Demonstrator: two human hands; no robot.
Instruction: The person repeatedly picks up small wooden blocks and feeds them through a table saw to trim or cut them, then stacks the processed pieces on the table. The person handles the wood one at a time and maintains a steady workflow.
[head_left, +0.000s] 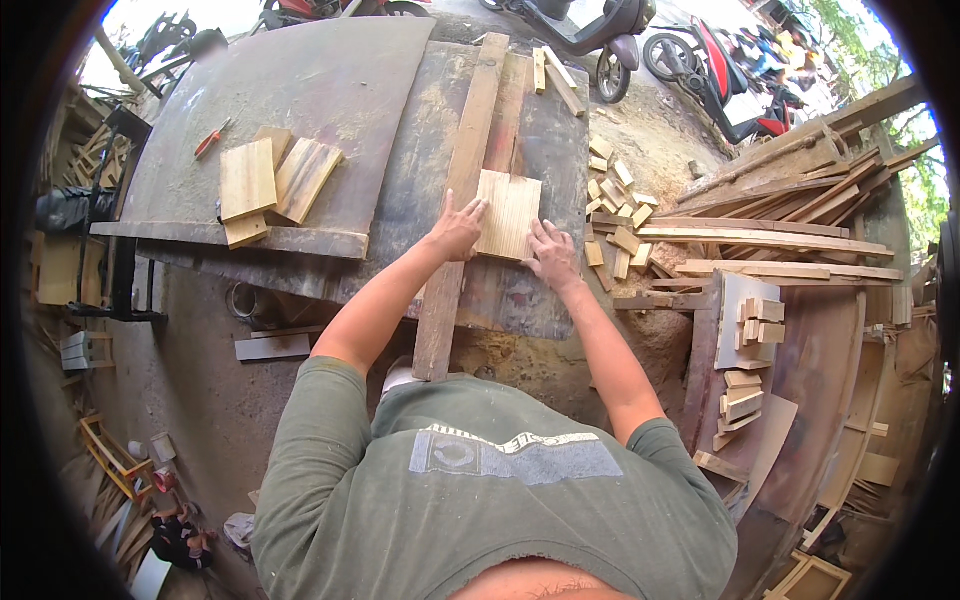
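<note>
A pale square wooden board (509,222) lies flat on the dark worktable (555,140), against the right side of a long wooden bar (466,160). My left hand (460,226) reaches across that bar, and its fingertips hold the board's left edge. On the opposite edge, my right hand (553,250) grips the board near its lower right corner, fingers on top and thumb low. Just beyond the board, a reddish-brown wooden strip (503,130) runs away from me along the bar. The undersides of my fingers are hidden.
Several cut boards (248,180) and a red-handled screwdriver (212,138) lie on the left panel (320,90). Small wood blocks (622,205) are heaped right of the table, beside long planks (760,235). Two narrow sticks (563,82) rest at the far edge. Motorbikes (715,80) stand beyond.
</note>
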